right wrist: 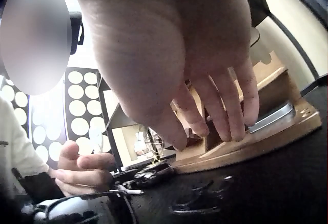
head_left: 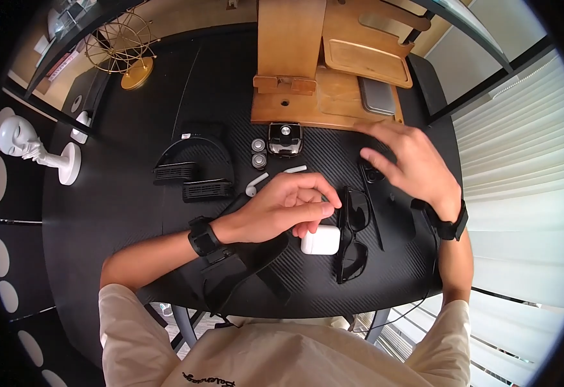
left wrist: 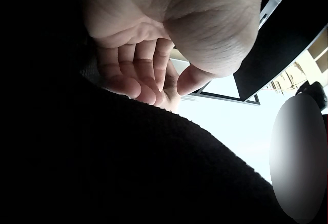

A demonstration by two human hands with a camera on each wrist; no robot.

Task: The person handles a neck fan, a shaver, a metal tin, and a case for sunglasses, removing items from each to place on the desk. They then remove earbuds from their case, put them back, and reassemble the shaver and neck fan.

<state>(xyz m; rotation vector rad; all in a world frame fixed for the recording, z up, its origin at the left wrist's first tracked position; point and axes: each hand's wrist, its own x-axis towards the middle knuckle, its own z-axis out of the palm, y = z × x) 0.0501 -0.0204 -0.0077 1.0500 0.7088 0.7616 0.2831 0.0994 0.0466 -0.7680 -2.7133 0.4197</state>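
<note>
White case (head_left: 320, 240), head view: it lies on the black table (head_left: 121, 213), just beside the sunglasses (head_left: 360, 213) and at the fingertips of the left hand (head_left: 288, 206); contact cannot be told. The left fingers curl loosely, with nothing visible in them. A sideways brush of these fingers could push the case into the sunglasses and mark a lens. Two loose white earbuds (head_left: 259, 181) (head_left: 295, 169) lie near the same hand; their slim stems could roll if the hand or forearm swept low. The right hand (head_left: 414, 161) is open near the wooden stand (head_left: 288, 39), its thumb above a dark object (head_left: 371, 173), which a low wrist could nudge.

Left wrist view: the fingers bend slackly and grip nothing visible. Deep shadow hides the table, so clearance cannot be judged.

Right wrist view: the fingers extend, slightly bent and apart, gripping nothing visible. Behind them, a silver box (right wrist: 274, 117) rests on the stand; an overlong reach could knock it, the palm masking much of the approach
</note>
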